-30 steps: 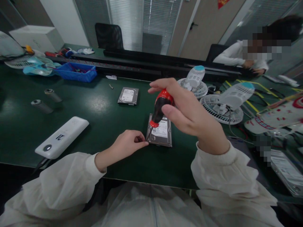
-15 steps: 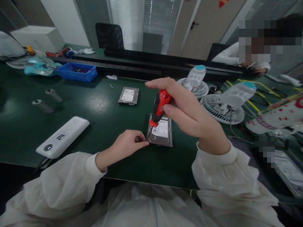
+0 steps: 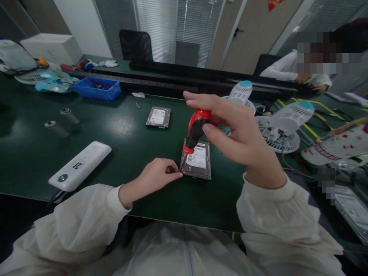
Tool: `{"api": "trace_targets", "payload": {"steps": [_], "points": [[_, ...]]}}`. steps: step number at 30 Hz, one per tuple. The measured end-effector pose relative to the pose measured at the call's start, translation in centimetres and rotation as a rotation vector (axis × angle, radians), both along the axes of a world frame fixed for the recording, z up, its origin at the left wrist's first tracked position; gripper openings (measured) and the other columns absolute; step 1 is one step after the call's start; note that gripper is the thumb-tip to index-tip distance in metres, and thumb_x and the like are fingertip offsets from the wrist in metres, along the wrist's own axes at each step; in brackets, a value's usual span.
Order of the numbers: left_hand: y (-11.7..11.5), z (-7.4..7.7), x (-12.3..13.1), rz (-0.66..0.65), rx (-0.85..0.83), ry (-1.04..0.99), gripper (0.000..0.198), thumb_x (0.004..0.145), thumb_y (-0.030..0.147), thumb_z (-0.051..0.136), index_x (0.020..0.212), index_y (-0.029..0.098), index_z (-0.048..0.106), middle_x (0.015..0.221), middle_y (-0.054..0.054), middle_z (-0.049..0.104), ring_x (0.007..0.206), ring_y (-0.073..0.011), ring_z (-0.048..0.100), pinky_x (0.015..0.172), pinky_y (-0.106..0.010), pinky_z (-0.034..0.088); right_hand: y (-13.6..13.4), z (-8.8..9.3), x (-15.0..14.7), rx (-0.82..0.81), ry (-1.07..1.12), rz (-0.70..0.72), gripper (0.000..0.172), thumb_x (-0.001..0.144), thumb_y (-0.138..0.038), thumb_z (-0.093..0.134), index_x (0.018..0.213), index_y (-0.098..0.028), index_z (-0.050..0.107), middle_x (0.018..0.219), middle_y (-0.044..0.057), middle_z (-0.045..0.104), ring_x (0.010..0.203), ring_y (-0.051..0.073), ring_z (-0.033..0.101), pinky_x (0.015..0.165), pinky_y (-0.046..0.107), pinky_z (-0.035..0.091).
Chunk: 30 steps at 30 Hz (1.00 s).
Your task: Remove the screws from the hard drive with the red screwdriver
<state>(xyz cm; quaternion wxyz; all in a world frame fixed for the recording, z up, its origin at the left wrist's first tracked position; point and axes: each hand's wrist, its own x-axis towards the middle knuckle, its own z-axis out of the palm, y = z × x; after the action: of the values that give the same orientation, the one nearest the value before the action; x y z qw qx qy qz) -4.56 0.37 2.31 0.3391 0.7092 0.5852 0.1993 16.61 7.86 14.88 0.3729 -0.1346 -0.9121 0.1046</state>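
Observation:
A red and black screwdriver [image 3: 197,128] is in my right hand [image 3: 234,130], the thumb on the side of its handle and the fingers over the top. It leans, tip down, on the near left corner of a hard drive [image 3: 201,165] that lies flat, label up. At that corner, my left hand [image 3: 156,174] has thumb and forefinger pinched together beside the screwdriver's tip. What lies between those fingertips is too small to make out. Farther back sits a second hard drive [image 3: 158,117], with a small screw-like metal piece [image 3: 138,105] to its left.
A white power bank [image 3: 80,166] and two metal cylinders [image 3: 57,129] are on the left. Behind them stands a blue bin [image 3: 99,89] with wires. White fans [image 3: 283,122] crowd the right side. Across the table, a person [image 3: 287,69] sits at the far right.
The screwdriver's handle has turned, showing more of its black side. My right fingers have shifted around it. My left hand keeps its place at the drive's corner; the whole view has moved slightly.

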Motion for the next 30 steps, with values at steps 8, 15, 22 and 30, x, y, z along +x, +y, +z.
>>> {"api": "trace_targets", "payload": {"steps": [8,15,22,30], "points": [[0.1,0.0,0.04,0.008,-0.022,-0.014,0.027,0.089,0.049,0.072,0.091,0.022,0.078,0.082,-0.002,0.074,0.071,-0.0185,0.065,0.062,-0.029,0.047,0.32,0.03,-0.42,0.078,0.015,-0.012,0.026,0.098,-0.039,0.064,0.117,-0.022,0.068,0.103,0.006,0.072,0.086,0.019,0.066,0.079,0.039,0.059],[0.12,0.0,-0.02,0.003,-0.025,-0.016,0.029,0.089,0.05,0.071,0.091,0.022,0.078,0.081,-0.001,0.074,0.07,-0.0183,0.065,0.062,-0.03,0.046,0.22,-0.21,-0.27,-0.073,0.007,0.106,0.041,0.104,-0.033,0.05,0.142,-0.018,0.053,0.118,0.006,0.07,0.086,0.015,0.066,0.073,0.031,0.056],[0.12,0.11,0.05,0.006,-0.038,-0.022,0.029,0.089,0.05,0.071,0.091,0.022,0.078,0.083,-0.002,0.074,0.072,-0.019,0.066,0.062,-0.03,0.046,0.24,-0.29,-0.53,0.04,-0.035,0.037,0.025,0.103,-0.039,0.053,0.119,-0.02,0.057,0.112,0.006,0.067,0.092,0.018,0.063,0.084,0.038,0.056],[0.12,-0.16,-0.01,0.005,-0.03,-0.017,0.028,0.089,0.05,0.071,0.092,0.023,0.078,0.083,-0.001,0.074,0.072,-0.0187,0.065,0.062,-0.03,0.046,0.08,-0.18,-0.09,-0.091,-0.049,0.03,0.036,0.101,-0.039,0.054,0.133,-0.022,0.051,0.113,0.007,0.066,0.081,0.017,0.061,0.07,0.035,0.056]]}}
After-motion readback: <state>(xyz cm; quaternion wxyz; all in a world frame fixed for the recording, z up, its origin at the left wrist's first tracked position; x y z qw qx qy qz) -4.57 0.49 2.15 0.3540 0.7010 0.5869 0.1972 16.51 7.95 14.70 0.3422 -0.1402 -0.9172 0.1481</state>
